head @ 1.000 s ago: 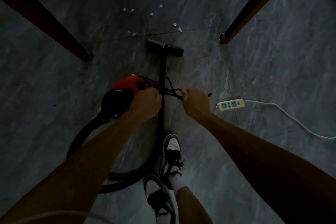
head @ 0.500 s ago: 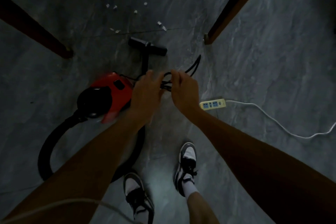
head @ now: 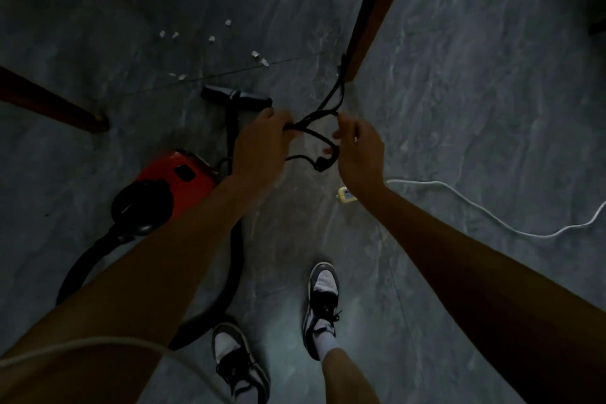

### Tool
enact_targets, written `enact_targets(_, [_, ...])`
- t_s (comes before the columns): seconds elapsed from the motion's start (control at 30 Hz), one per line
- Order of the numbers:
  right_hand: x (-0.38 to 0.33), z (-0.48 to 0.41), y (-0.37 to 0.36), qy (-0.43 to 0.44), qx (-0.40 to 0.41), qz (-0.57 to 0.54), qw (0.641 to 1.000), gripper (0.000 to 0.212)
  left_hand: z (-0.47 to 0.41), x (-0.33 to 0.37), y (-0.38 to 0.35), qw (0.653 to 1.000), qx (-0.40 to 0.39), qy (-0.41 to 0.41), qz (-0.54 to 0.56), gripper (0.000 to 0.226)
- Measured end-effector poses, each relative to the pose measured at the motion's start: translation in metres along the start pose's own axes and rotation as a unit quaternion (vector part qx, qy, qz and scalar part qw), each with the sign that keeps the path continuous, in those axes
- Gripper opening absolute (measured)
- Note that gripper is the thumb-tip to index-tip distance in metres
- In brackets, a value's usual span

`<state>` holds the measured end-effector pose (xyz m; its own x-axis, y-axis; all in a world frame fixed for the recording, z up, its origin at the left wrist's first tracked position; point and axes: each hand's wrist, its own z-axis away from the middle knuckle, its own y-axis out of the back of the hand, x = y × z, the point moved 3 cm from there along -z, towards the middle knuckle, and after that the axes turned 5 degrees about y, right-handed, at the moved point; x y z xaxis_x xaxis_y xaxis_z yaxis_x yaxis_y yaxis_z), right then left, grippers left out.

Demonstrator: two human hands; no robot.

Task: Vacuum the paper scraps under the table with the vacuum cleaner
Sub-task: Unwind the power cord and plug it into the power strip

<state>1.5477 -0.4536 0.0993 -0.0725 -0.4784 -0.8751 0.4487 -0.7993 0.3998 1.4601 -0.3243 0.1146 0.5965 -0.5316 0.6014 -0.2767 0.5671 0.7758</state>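
Note:
A red and black vacuum cleaner point(head: 170, 187) sits on the grey floor at the left, its black hose point(head: 85, 266) curling back towards my feet. Its floor nozzle point(head: 236, 98) lies ahead, just short of several white paper scraps point(head: 211, 39). My left hand point(head: 262, 144) and my right hand point(head: 359, 149) are both shut on the vacuum's black power cord point(head: 316, 134), which hangs in loops between them. One loop swings up near the right table leg, and the cord's plug point(head: 323, 163) dangles by my right palm.
Two dark wooden table legs point(head: 373, 10) point(head: 55, 105) frame the scraps. A yellow power strip point(head: 347, 196) with a white cable point(head: 492, 213) lies on the floor under my right wrist. My two shoes point(head: 323, 302) stand near the hose.
My hands have lifted off the vacuum and spread apart, drawing the cord out into loops. The view has shifted right and my feet have stepped.

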Motion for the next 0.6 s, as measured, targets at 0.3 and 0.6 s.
enact_targets(0.3, [-0.006,-0.018,0.039,-0.120,0.002,-0.174,0.977,0.034,0.001,0.037,-0.038,0.981,0.061,0.158,0.097,0.035])
enact_targets(0.6, [0.006,-0.031,0.047,-0.203,-0.021,-0.298,0.933,0.029,0.013,0.061,-0.075,0.995,-0.063,-0.005,0.078,0.037])
